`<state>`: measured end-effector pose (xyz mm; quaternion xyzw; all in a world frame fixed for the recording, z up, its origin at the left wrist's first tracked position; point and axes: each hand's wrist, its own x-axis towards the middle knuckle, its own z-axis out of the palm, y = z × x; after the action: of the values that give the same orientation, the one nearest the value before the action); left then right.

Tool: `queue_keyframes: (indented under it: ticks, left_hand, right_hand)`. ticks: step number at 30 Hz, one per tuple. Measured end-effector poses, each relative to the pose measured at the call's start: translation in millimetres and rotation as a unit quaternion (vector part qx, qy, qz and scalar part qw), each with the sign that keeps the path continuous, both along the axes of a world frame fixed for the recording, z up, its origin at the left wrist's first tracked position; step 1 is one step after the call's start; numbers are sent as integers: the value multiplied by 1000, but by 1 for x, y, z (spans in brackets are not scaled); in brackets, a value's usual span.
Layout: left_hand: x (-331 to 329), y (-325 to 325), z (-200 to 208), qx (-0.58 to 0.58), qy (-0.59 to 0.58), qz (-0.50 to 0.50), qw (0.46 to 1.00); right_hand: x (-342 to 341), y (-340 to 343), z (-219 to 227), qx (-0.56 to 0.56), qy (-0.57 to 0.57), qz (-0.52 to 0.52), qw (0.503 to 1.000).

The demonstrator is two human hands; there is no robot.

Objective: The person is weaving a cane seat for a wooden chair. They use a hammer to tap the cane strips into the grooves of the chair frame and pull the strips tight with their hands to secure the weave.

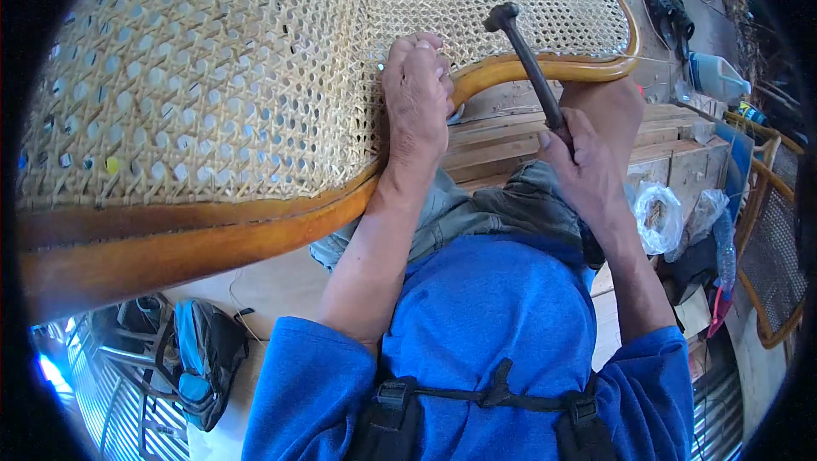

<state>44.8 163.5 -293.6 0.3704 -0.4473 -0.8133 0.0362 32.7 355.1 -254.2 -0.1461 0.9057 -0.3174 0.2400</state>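
My right hand (589, 163) is wrapped round the handle of a dark metal hammer (531, 65), whose head points up and away over the wooden rim. A chair with woven cane (204, 78) and a varnished, curved wooden frame (247, 235) lies across the left and far side. Where the frame bends, my left hand (415, 95) rests against the rim and the edge of the cane. Its fingers are curled closed, and whatever they may pinch is hidden. The hammer head is raised to the right of my left hand, apart from it.
Below the frame are wooden planks (485, 154). On the right lie a clear plastic bag (658, 216), a white jug (719, 78), black shoes (668, 14) and another cane piece (770, 248). A grey-blue backpack (204, 363) stands at the lower left.
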Motion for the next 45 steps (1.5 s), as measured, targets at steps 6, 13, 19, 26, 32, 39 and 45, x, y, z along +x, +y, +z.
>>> queue_keyframes:
  ticks: [6, 13, 19, 26, 32, 39, 45]
  left_hand:
    - [-2, 1, -1, 3, 11, 9, 1000]
    - [-2, 1, -1, -5, 13, 1, 1000]
    - [-1, 2, 0, -2, 18, 7, 1000]
    - [-2, 2, -13, -93, 7, -38, 995]
    - [-9, -1, -30, -341, 12, -137, 930]
    - [-13, 15, -2, -638, -101, -459, 610]
    - [-2, 12, 7, -688, -67, -512, 510]
  right_hand:
    - [-1, -3, -6, 49, -17, 7, 999]
    - [11, -8, 11, -13, 39, 2, 999]
    - [16, -3, 2, 26, -22, -22, 999]
    - [9, -10, 1, 78, -64, 1, 995]
    - [16, -4, -2, 49, -56, -13, 997]
    - [48, 76, 27, 6, -6, -184, 983]
    - [131, 161, 5, 101, 97, -287, 948]
